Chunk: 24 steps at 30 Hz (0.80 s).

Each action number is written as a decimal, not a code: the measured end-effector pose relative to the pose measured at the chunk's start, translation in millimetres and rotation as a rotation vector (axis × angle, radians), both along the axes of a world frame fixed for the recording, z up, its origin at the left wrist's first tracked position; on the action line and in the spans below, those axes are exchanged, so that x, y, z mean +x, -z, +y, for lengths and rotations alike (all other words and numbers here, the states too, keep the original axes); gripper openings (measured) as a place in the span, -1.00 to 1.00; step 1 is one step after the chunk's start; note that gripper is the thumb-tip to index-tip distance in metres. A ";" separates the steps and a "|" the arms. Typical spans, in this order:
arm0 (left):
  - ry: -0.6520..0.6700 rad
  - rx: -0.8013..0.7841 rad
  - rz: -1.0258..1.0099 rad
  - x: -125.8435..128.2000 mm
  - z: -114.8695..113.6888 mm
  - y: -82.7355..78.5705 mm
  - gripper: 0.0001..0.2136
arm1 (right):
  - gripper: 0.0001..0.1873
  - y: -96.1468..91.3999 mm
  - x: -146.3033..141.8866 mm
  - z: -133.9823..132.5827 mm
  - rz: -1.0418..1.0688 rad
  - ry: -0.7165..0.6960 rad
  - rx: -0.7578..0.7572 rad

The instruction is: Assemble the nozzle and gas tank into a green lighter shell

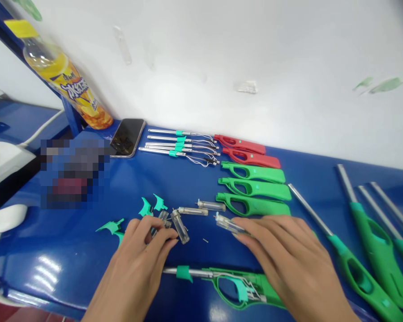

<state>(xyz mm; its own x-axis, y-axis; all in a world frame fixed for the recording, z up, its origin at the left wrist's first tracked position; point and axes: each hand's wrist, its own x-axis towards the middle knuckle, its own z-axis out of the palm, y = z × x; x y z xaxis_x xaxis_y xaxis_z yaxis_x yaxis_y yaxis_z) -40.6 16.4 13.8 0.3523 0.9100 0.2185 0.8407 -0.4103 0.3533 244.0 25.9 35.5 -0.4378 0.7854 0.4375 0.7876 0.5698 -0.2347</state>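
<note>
My left hand [137, 259] rests on the blue table [70, 250], fingers curled and pinched on small clear fuel tubes [174, 223]. My right hand [285, 255] lies flat with fingers stretched toward another clear tube [226, 223], fingertips touching it. Below both hands lies an open green lighter half [235, 286] with a metal rod, wires and a teal trigger inside. Two more clear tubes [201, 208] lie just beyond my hands. Loose teal triggers [147, 208] lie to the left.
Green handle shells [255, 190] and red ones [248, 151] lie in a row at the middle. Metal rods with wires [177, 143] sit behind, beside a phone [127, 136] and a drink bottle [67, 85]. Finished green lighters [366, 250] lie on the right.
</note>
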 end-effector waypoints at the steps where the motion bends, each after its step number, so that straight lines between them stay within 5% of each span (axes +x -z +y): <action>1: 0.010 -0.019 0.003 -0.3 0.7 0.2 -0.84 | -0.79 0.0 -0.4 -0.2 0.008 0.000 -0.001; 24: 0.120 0.069 0.034 2.3 -3.4 -1.8 -0.78 | -0.76 1.1 -7.1 -1.9 0.062 0.033 0.002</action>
